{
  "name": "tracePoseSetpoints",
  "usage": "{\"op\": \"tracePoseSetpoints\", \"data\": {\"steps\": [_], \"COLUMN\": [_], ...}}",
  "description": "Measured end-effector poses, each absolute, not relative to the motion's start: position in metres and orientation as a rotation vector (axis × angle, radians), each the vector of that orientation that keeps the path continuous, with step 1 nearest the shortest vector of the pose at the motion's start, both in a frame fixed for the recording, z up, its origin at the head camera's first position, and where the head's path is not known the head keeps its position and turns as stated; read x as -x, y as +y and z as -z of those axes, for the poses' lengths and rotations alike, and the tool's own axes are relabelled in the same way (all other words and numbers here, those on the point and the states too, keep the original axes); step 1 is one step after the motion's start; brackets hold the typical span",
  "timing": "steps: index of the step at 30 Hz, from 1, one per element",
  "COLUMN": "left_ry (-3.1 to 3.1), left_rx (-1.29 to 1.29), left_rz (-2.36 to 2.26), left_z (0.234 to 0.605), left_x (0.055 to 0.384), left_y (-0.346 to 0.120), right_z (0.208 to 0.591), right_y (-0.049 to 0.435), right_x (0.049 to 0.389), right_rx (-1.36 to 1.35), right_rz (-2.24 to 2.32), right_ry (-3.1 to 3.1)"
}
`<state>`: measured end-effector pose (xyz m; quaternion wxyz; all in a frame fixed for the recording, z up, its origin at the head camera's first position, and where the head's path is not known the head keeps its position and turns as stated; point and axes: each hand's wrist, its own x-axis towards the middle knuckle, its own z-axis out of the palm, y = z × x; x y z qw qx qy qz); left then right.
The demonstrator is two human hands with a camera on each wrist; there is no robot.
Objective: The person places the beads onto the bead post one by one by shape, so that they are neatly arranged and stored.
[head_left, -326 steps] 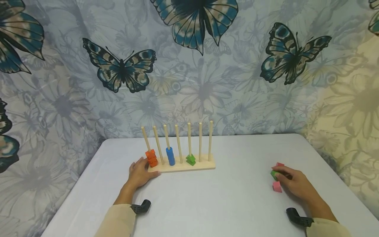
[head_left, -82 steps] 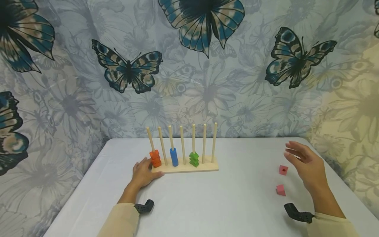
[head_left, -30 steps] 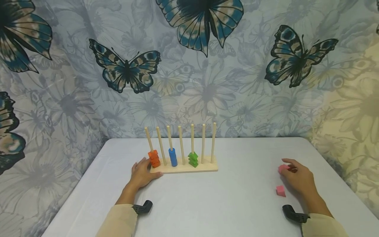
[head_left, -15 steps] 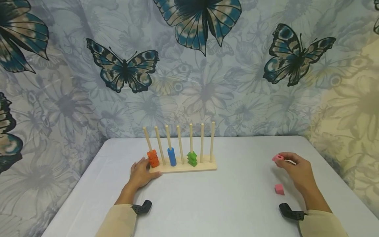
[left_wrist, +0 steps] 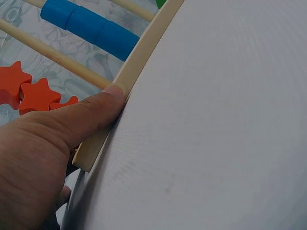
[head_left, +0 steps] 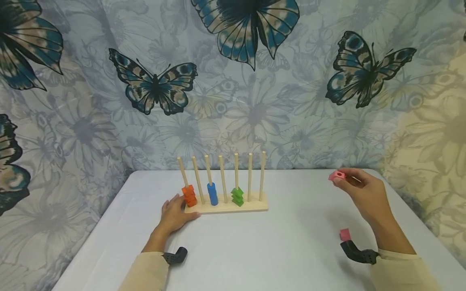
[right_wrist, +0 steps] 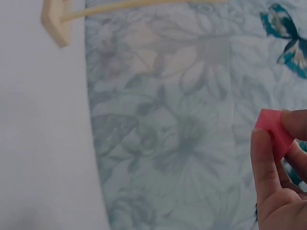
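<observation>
A wooden peg board (head_left: 251, 206) with several upright rods stands left of the table's middle. My left hand (head_left: 174, 214) holds its left end, thumb along the front edge of the base. Orange star-shaped beads (head_left: 189, 196) fill the bottom of the leftmost rod. Blue cylindrical beads (left_wrist: 91, 28) are stacked on the third rod, and green beads (head_left: 237, 197) on the fifth. At the right, my right hand (head_left: 365, 196) pinches a pink angular bead (right_wrist: 274, 130) between thumb and fingers, raised above the table. The hole in this bead shows in the head view.
A second pink bead (head_left: 344, 234) lies on the white table (head_left: 276, 250), just beyond the black wrist camera (head_left: 358, 253) of the right arm. Behind the table hangs a butterfly-patterned cloth (head_left: 255, 117).
Earlier my right hand held a green bead; the green stack then grew taller. Since then it has grasped the farther pink bead and lifted it. The left hand stays at the board.
</observation>
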<state>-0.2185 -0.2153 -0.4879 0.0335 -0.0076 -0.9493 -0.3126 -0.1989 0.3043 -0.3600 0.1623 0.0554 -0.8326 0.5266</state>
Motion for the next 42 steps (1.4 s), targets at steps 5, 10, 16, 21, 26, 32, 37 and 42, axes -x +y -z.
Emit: {"op": "tracePoseSetpoints", "data": {"steps": [5,10,16,21,26,32,37,42], "left_ry": [-2.919,-2.913,-2.911,-2.927,-2.934,-2.947,-2.945,-2.942], "left_rx": [0.028,0.036,0.048,0.039,0.03,0.008,0.005,0.01], "left_rz": [0.964,0.956,0.96,0.957,0.956,0.968,0.982,0.984], "left_z": [0.489,0.489,0.488,0.485,0.483,0.484,0.485,0.485], "left_x": [0.218,0.218,0.219,0.219,0.219,0.218,0.217,0.218], "left_y": [-0.217,-0.218,-0.216,-0.217,-0.218,-0.218,-0.216,-0.215], "right_z": [0.334,0.314,0.299,0.288,0.284,0.288,0.293,0.299], "right_y": [0.283,0.263,0.246,0.227,0.204,0.18,0.166,0.158], "right_x": [0.205,0.21,0.212,0.217,0.229,0.243,0.251,0.258], "right_rx": [-0.337,-0.448,-0.525,-0.595,-0.662,-0.7,-0.682,-0.685], "right_rz": [-1.527,-1.51,-1.512,-1.568,-1.571,-1.615,-1.634,-1.625], "right_ry": [-2.282,-2.241,-2.224,-2.192,-2.139,-2.12,-2.168,-2.194]}}
